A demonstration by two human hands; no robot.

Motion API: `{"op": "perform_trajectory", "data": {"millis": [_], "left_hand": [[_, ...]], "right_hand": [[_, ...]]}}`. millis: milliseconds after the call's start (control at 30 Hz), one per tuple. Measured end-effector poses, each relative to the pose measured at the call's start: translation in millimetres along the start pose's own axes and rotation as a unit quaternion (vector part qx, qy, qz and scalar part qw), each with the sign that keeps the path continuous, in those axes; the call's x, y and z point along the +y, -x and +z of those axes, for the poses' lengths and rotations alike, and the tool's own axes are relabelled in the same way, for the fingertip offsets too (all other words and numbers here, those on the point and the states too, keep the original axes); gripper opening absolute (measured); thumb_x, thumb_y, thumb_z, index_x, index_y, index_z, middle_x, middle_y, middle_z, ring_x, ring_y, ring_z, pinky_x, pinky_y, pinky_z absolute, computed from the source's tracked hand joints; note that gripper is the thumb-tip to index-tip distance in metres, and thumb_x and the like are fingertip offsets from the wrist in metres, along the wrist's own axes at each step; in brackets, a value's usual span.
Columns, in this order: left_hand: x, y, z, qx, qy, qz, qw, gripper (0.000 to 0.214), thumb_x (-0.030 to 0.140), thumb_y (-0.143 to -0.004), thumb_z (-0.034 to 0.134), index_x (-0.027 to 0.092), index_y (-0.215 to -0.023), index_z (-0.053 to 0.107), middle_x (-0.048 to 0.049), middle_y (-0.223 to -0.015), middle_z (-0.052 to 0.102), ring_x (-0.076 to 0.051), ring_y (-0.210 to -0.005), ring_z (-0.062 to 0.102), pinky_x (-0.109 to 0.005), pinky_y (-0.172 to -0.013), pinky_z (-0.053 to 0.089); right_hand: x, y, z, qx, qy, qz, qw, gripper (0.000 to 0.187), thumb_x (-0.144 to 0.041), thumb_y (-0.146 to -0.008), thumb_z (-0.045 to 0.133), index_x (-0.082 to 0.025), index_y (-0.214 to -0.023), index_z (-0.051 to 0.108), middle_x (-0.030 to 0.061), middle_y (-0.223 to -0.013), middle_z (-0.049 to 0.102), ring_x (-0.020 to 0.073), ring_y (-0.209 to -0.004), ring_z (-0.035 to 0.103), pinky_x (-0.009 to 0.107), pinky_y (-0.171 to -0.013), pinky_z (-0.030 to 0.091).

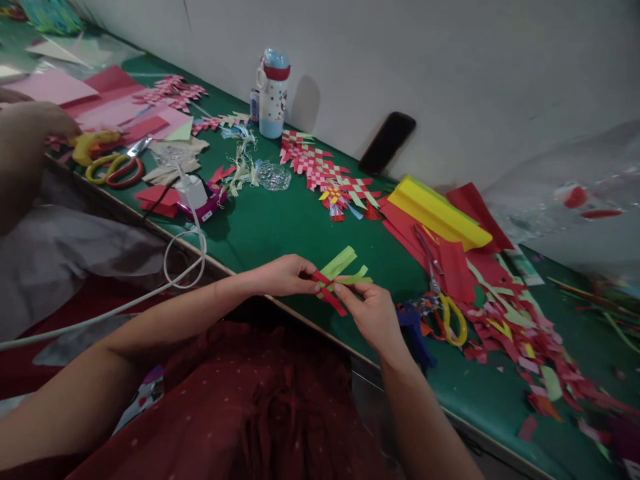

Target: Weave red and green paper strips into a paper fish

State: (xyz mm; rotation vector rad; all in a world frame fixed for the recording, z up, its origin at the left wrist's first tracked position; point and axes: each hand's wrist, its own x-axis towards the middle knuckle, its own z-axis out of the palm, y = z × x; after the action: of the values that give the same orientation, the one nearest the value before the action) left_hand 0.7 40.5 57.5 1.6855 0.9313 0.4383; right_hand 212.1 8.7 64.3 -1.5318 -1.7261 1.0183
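Red and light-green paper strips (339, 265), woven across each other, are held up between my two hands over the table's front edge. My left hand (287, 275) pinches the red ends from the left side. From the right, my right hand (369, 310) grips the crossing and a green strip between thumb and fingers. Several woven paper fish (320, 167) in red, pink and green lie behind my hands near the wall, some with tassels. To the right of my right hand are scissors with yellow and red handles (453, 320) and a blue glue gun (416, 330).
Paper scraps (530, 340) cover the table's right part, near a folded yellow sheet (440, 213). A bottle (274, 97) and a phone (387, 142) stand by the wall. A white cable (200, 233) crosses the left edge. At left, another person's hand (45, 123) is by a yellow glue gun (93, 145).
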Motion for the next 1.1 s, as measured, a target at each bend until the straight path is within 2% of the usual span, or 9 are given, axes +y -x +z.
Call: {"op": "perform_trajectory", "data": {"millis": [233, 400, 533, 733, 900, 1000, 1100], "left_hand": [[-3.3, -1.9, 6.8, 0.021, 0.058, 0.002, 0.998, 0.030, 0.042, -0.073, 0.070, 0.014, -0.071, 0.059, 0.0075, -0.058, 0.044, -0.006, -0.054, 0.037, -0.018, -0.048, 0.025], [-4.4, -5.7, 14.7, 0.020, 0.126, -0.019, 0.992, 0.024, 0.038, -0.080, 0.064, 0.014, -0.086, 0.063, 0.0014, -0.070, 0.063, -0.009, -0.058, 0.058, -0.016, -0.046, 0.038], [-1.1, -9.2, 16.2, 0.035, 0.176, -0.024, 0.984, 0.021, 0.034, -0.081, 0.065, 0.013, -0.084, 0.061, -0.0011, -0.074, 0.066, -0.009, -0.057, 0.063, -0.015, -0.042, 0.040], [0.8, -13.7, 13.3, 0.047, 0.243, -0.024, 0.969, 0.023, 0.032, -0.080, 0.068, 0.013, -0.081, 0.057, -0.0013, -0.073, 0.066, -0.012, -0.071, 0.069, -0.020, -0.057, 0.055], [1.3, -14.7, 8.2, 0.055, 0.262, -0.027, 0.963, 0.028, 0.036, -0.078, 0.072, 0.013, -0.083, 0.058, -0.0015, -0.074, 0.068, -0.014, -0.075, 0.070, -0.023, -0.063, 0.058], [1.9, -15.3, 6.2, 0.062, 0.255, -0.024, 0.965, 0.032, 0.043, -0.080, 0.070, 0.013, -0.084, 0.060, -0.0036, -0.078, 0.070, -0.015, -0.074, 0.071, -0.023, -0.062, 0.058], [2.7, -17.0, 2.3, 0.079, 0.233, -0.016, 0.969, 0.035, 0.047, -0.084, 0.064, 0.012, -0.083, 0.061, -0.0059, -0.078, 0.071, -0.015, -0.072, 0.071, -0.023, -0.060, 0.057]], "right_hand": [[2.2, 3.9, 2.9, 0.016, 0.010, -0.001, 1.000, 0.028, -0.044, -0.079, 0.064, -0.020, -0.087, 0.076, 0.0064, -0.092, 0.076, 0.0235, -0.086, 0.069, 0.034, -0.078, 0.052], [-0.1, 3.5, 1.8, 0.018, 0.004, -0.012, 1.000, 0.028, -0.044, -0.080, 0.063, -0.019, -0.087, 0.075, 0.0064, -0.090, 0.075, 0.0224, -0.084, 0.068, 0.033, -0.076, 0.052], [-2.6, 1.7, -1.4, 0.015, 0.009, -0.017, 1.000, 0.026, -0.044, -0.080, 0.064, -0.019, -0.082, 0.073, 0.0033, -0.079, 0.074, 0.0191, -0.074, 0.066, 0.031, -0.071, 0.050], [-10.1, -6.4, -5.8, 0.024, 0.020, -0.023, 0.999, 0.024, -0.041, -0.078, 0.064, -0.019, -0.078, 0.072, 0.0016, -0.074, 0.072, 0.0175, -0.070, 0.063, 0.029, -0.068, 0.048], [-16.4, -16.4, -8.9, 0.023, 0.026, -0.038, 0.999, 0.021, -0.039, -0.077, 0.064, -0.020, -0.070, 0.070, 0.0008, -0.070, 0.070, 0.0167, -0.067, 0.062, 0.027, -0.065, 0.047], [-16.3, -21.2, -8.2, 0.017, 0.027, -0.037, 0.999, 0.019, -0.038, -0.077, 0.064, -0.020, -0.072, 0.070, 0.0004, -0.070, 0.071, 0.0168, -0.066, 0.063, 0.027, -0.064, 0.048], [-14.7, -25.8, -9.0, 0.011, 0.026, -0.043, 0.999, 0.019, -0.039, -0.077, 0.064, -0.021, -0.078, 0.071, 0.0012, -0.077, 0.073, 0.0183, -0.073, 0.065, 0.030, -0.071, 0.049]]}}
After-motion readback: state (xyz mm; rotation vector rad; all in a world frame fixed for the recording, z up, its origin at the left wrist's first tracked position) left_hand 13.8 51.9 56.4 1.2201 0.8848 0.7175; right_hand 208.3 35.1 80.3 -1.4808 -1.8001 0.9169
